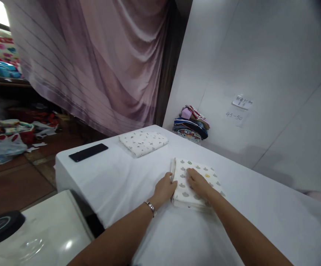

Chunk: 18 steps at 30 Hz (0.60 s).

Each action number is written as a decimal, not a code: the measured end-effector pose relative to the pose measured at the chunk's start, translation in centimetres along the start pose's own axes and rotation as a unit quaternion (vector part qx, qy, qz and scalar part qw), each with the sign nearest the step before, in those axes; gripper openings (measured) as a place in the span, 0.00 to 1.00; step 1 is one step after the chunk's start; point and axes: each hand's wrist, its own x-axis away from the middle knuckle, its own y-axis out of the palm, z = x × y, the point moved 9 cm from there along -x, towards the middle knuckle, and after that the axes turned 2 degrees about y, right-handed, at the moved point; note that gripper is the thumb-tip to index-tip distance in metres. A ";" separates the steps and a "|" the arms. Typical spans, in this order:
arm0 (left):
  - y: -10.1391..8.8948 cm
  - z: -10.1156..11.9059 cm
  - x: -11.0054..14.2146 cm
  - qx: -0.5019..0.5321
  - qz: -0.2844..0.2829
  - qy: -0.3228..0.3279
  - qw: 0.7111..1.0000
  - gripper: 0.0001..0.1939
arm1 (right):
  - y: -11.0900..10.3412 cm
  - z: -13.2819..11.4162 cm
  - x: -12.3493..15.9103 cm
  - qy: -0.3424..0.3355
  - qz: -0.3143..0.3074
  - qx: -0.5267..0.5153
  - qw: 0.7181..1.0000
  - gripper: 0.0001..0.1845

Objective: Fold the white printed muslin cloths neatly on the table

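Observation:
A folded white cloth printed with grey mouse-head-like shapes, plus a green and a yellow one, lies on the white-covered table. At its left edge is my left hand, closed on the folded layers with the thumb toward me; its fingertips are partly hidden. My right hand rests on top of the cloth, palm down, with fingers stretched out. Farther back lies a second folded cloth, white with small dark prints, apart from both hands.
A black phone lies near the table's left edge. Piled folded fabrics stand beyond the table by the white wall. A pink curtain hangs behind. At lower left is a pale appliance; a plastic bag sits on the floor.

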 end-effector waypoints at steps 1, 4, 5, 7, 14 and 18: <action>0.0 0.0 0.0 0.000 0.002 0.000 1.000 0.22 | 0.7 -0.5 -1.2 0.001 -0.013 0.012 1.000 0.24; 0.2 -0.1 0.0 0.005 0.001 -0.002 1.000 0.19 | 2.2 -1.5 -4.1 0.027 -0.037 0.035 0.998 0.25; 0.2 -0.1 0.0 0.009 -0.001 -0.002 1.000 0.19 | 2.6 -1.7 -4.7 0.039 -0.044 0.039 0.998 0.25; 0.3 0.0 0.1 0.019 -0.002 -0.002 1.000 0.18 | 3.6 -2.0 -5.5 0.055 -0.058 0.044 0.996 0.26; 0.5 0.2 0.1 0.036 -0.004 0.004 0.999 0.15 | 4.8 -2.0 -5.5 0.062 -0.070 0.042 0.995 0.28; 0.5 0.2 0.0 0.052 0.006 0.009 0.999 0.12 | 4.8 -1.6 -6.2 0.077 -0.115 0.018 0.990 0.28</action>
